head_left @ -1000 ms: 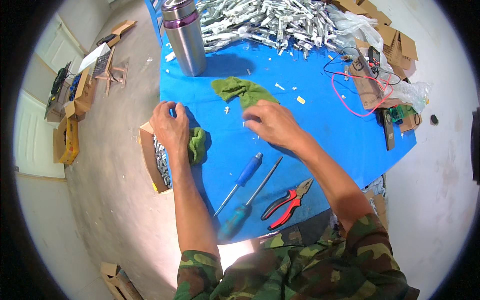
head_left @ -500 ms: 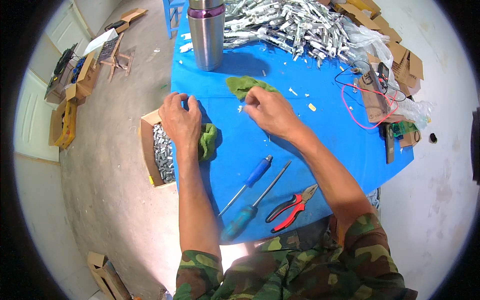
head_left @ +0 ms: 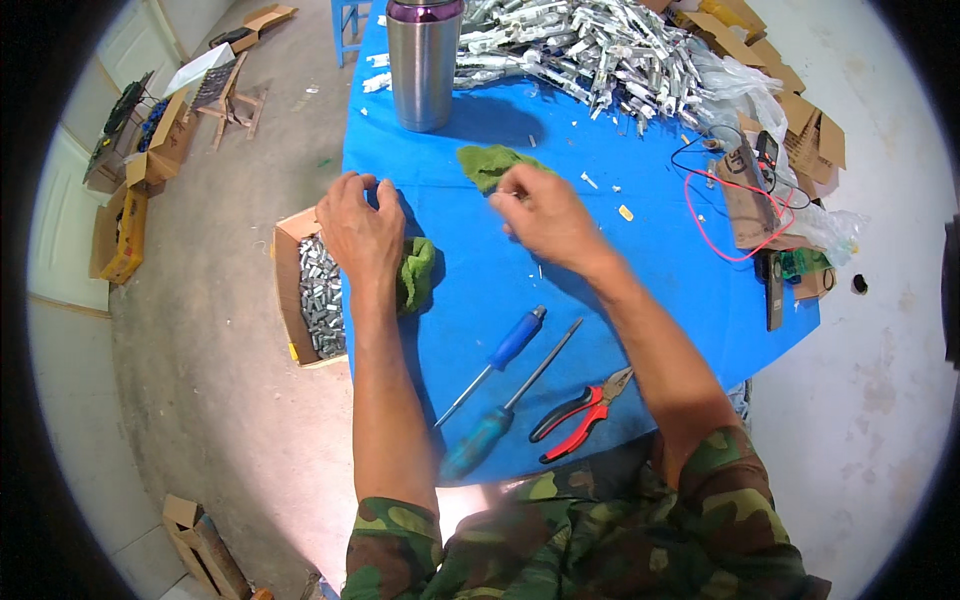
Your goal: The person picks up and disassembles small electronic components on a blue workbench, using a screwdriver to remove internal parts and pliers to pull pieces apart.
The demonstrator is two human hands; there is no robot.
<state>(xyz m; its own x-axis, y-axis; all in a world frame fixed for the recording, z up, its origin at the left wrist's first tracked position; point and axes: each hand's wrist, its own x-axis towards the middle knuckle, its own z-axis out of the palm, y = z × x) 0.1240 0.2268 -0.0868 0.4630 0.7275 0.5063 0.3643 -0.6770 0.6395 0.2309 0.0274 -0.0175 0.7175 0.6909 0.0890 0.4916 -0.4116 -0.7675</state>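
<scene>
My left hand (head_left: pixel 360 232) lies palm down at the left edge of the blue table (head_left: pixel 660 260), fingers curled, touching a crumpled green cloth (head_left: pixel 418 270) on its right. My right hand (head_left: pixel 548 215) hovers mid-table with its fingertips pinched together at the near edge of a second green cloth (head_left: pixel 488 163). Whether either hand holds something small is hidden by the fingers. Near the front edge lie a blue-handled screwdriver (head_left: pixel 512 340), a teal-handled screwdriver (head_left: pixel 480 440) and red-and-black pliers (head_left: pixel 582 412).
A steel tumbler with a purple lid (head_left: pixel 424 62) stands at the back left. A heap of silvery metal parts (head_left: pixel 590 45) fills the back. A multimeter with red leads (head_left: pixel 745 185) sits right. On the floor to the left, an open cardboard box (head_left: pixel 288 290) holds metal pieces.
My right hand has drawn its fingers together and moved up to the far green cloth. My left hand stays by the near cloth. The tools have not moved.
</scene>
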